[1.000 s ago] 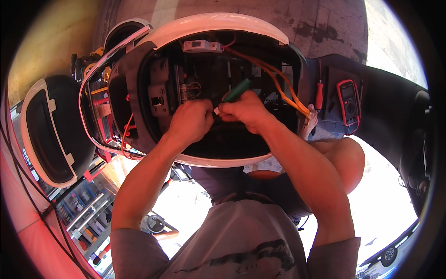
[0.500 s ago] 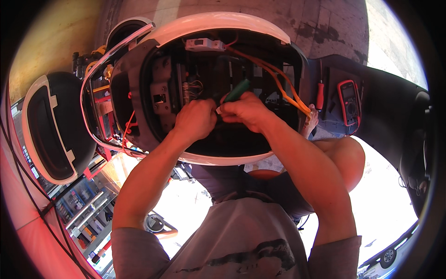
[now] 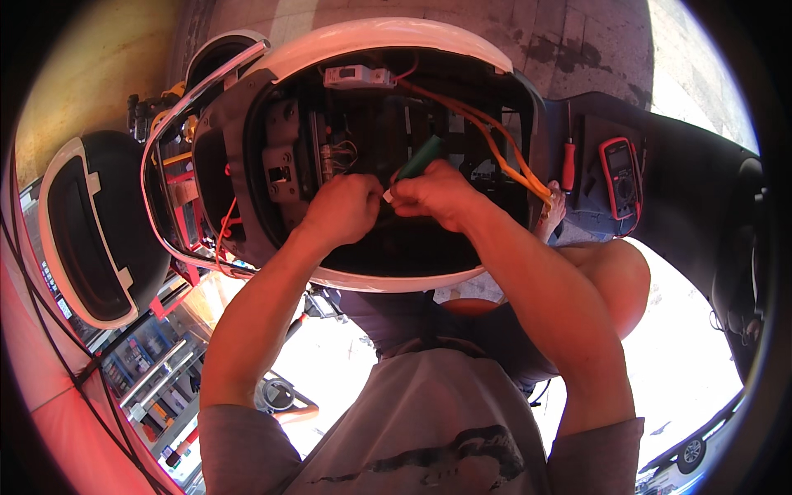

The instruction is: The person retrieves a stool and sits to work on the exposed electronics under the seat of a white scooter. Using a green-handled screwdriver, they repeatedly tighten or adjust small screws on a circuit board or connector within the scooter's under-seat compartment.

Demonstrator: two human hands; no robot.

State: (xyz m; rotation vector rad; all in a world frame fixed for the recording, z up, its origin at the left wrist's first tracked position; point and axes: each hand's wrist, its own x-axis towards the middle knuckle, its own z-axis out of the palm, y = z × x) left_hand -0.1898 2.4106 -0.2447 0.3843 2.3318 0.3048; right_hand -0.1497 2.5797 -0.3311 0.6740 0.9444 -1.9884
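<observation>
Both of my hands work close together inside the open, white-rimmed compartment (image 3: 388, 283) of a scooter-like body. My right hand (image 3: 437, 194) is closed around a green, handle-like object (image 3: 421, 158), its far end pointing up and away. A small white piece (image 3: 388, 196) shows at the right fingertips, between the two hands. Just left of it, my left hand (image 3: 346, 206) is closed in a pinch; whatever its fingers hold is hidden. Beyond the left hand, thin loose wires (image 3: 346, 150) come off a connector (image 3: 327, 158).
A white breaker switch (image 3: 359, 77) sits at the compartment's far edge, with orange cables (image 3: 487, 136) running right. A red-handled screwdriver (image 3: 568, 167) and a red multimeter (image 3: 620, 177) lie on the dark surface at right. A black seat-like part (image 3: 107, 231) stands at left.
The left hand has shifted slightly left. The green object has tilted a little in the right hand. Both hands stay closed near the same spot.
</observation>
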